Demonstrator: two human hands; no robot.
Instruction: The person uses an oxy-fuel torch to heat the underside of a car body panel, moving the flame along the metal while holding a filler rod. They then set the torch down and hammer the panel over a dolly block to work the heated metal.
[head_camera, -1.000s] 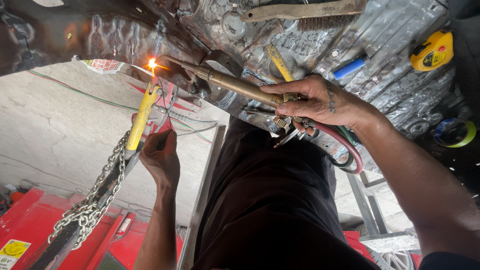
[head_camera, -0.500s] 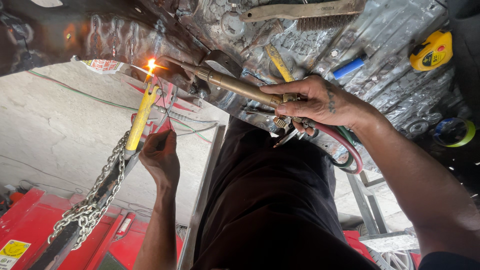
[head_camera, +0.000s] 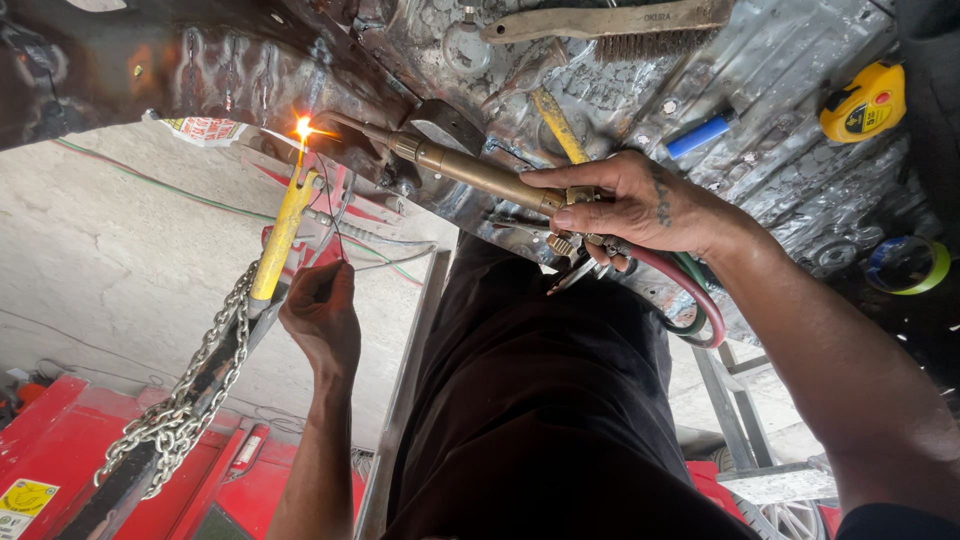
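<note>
I hold a brass torch (head_camera: 470, 170) in my right hand (head_camera: 630, 205). My fingers are wrapped tight around its back end, by the little knobs. The torch points to the left, and its thin tip makes a bright orange flame (head_camera: 303, 127) right against the dark metal panel (head_camera: 230, 60).

My left hand (head_camera: 322, 315) is lower down. It is closed in a pinch on a thin rod (head_camera: 327, 215) that goes up to the flame. Just beside the rod stands a yellow bar (head_camera: 282, 235), and its top is at the flame too. I cannot tell if it touches the rod.

A red hose and a green hose (head_camera: 690, 300) loop out from under my right hand. A shiny chain (head_camera: 190, 390) hangs below the yellow bar, over red boxes (head_camera: 60, 450).

Near my right hand lie a wire brush (head_camera: 620, 25), a blue pen-like thing (head_camera: 700, 133) and a yellow tape measure (head_camera: 862, 103). A roll of tape (head_camera: 905, 265) sits farther right. My black trousers (head_camera: 540, 400) fill the middle.
</note>
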